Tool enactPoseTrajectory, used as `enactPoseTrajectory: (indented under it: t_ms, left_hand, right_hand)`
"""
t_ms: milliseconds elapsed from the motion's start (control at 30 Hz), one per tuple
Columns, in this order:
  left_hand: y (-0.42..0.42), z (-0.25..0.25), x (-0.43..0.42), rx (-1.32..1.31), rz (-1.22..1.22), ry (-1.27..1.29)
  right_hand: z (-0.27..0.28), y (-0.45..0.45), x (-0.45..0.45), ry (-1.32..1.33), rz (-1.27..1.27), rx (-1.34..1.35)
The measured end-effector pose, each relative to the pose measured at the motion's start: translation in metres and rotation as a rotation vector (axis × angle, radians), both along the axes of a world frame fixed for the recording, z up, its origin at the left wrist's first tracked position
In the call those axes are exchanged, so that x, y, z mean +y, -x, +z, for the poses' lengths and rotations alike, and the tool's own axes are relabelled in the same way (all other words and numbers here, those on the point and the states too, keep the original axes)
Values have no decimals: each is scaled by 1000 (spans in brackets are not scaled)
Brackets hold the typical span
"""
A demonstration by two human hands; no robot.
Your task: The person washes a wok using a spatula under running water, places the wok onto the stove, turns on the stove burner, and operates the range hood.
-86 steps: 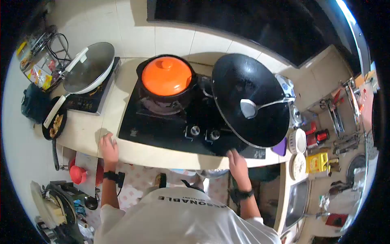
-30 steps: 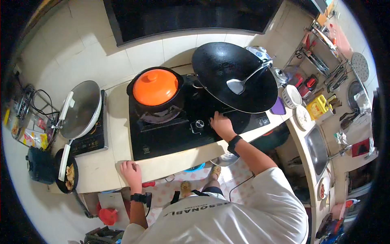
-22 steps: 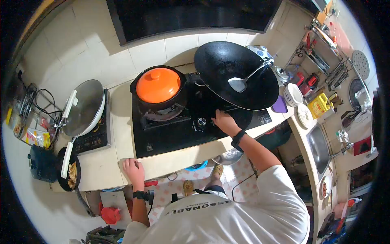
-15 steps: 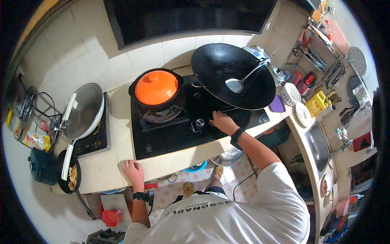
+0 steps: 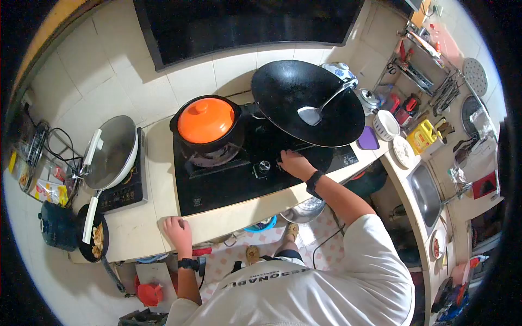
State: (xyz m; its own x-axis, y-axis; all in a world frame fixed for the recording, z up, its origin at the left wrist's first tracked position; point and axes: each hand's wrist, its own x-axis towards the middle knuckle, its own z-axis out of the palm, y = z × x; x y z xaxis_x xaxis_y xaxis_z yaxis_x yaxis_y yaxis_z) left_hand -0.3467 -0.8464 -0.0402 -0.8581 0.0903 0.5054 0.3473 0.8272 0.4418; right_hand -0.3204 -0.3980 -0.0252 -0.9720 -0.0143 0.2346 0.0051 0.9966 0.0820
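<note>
My right hand (image 5: 296,164) reaches over the black glass stove (image 5: 217,193), its fingers closed round a stove knob that they mostly hide. Just left of it, a second knob (image 5: 263,167) with a silver rim is in plain sight. My left hand (image 5: 177,232) rests on the front edge of the counter, holding nothing, fingers lying on the surface. On the left burner stands a black pot with an orange lid (image 5: 205,120). A large black wok (image 5: 293,92) sits tilted behind my right hand, a metal spatula (image 5: 312,115) lying inside it.
A lidded pan (image 5: 111,152) stands on an induction cooker at the left, beside a small frying pan (image 5: 89,233) with food. To the right are a purple mat (image 5: 368,138), a white basket (image 5: 386,125), a yellow bottle (image 5: 422,137) and the sink (image 5: 427,187).
The view has shifted slightly. My right hand stays at the knob with only a small change in its pose, and my left hand remains on the counter edge.
</note>
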Motion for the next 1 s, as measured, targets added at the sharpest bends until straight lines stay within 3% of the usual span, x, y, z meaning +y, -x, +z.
enactPoseTrajectory:
  t_ms: [367,733,900,1000]
  left_hand:
    - [1,0,-1,12,-6,15]
    - [5,-6,-4,15,1,8]
    - [5,-13,-5,38,32,49]
    - [6,-19,-7,-42,54,53]
  right_hand:
    - [-4,2,4,-28,49,37]
    - [0,7,-13,177,-292,48]
    - [-2,8,-10,137,-349,-69]
    - [3,12,-20,153,-347,17]
